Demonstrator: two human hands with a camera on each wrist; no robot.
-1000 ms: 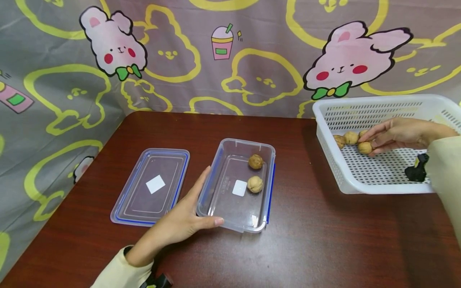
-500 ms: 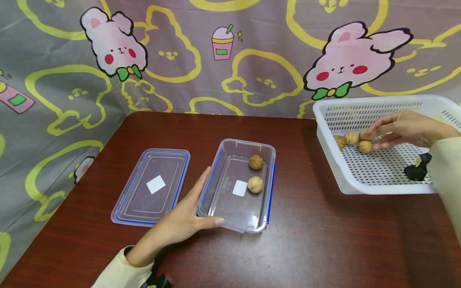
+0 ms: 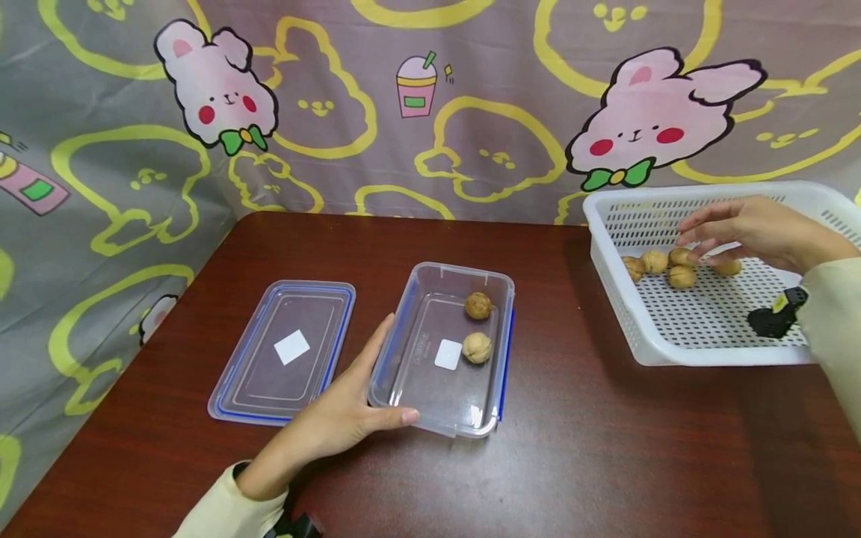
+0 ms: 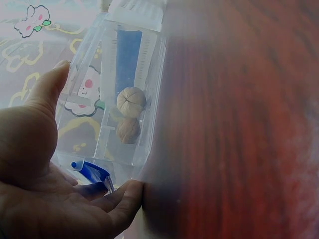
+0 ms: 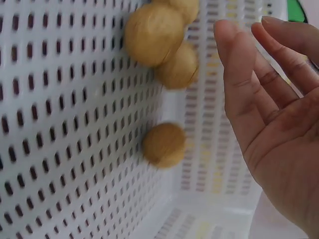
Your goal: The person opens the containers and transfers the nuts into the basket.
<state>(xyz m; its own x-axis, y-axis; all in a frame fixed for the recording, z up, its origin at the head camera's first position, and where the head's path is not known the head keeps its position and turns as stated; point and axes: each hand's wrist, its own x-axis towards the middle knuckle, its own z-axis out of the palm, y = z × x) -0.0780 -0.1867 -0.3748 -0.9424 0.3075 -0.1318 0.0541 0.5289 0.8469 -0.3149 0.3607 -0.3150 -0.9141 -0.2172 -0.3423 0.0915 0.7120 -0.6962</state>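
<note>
My left hand (image 3: 343,411) holds the near left corner of a clear plastic food container (image 3: 420,403), its thumb along the near end and its fingers on the left side. Inside the container, a darker walnut (image 3: 477,305) lies behind a paler walnut (image 3: 477,347). Over the white slotted basket (image 3: 649,347) hovers my right hand (image 3: 763,232), fingers loosely bent and nothing between them, as the right wrist view confirms. Several walnuts lie below it on the basket floor; one walnut (image 5: 164,145) sits apart from the cluster (image 5: 154,35).
A clear lid (image 3: 282,373) with a blue seal lies left of the container. Dark wood tabletop (image 3: 558,448) stretches between container and basket. Behind the table hangs a cartoon-printed curtain (image 3: 498,45). A black device (image 3: 773,317) is at the right wrist.
My right hand has risen from the walnuts, its fingers apart. A walnut now shows to the right of the group, under the hand. The left hand and container stay put.
</note>
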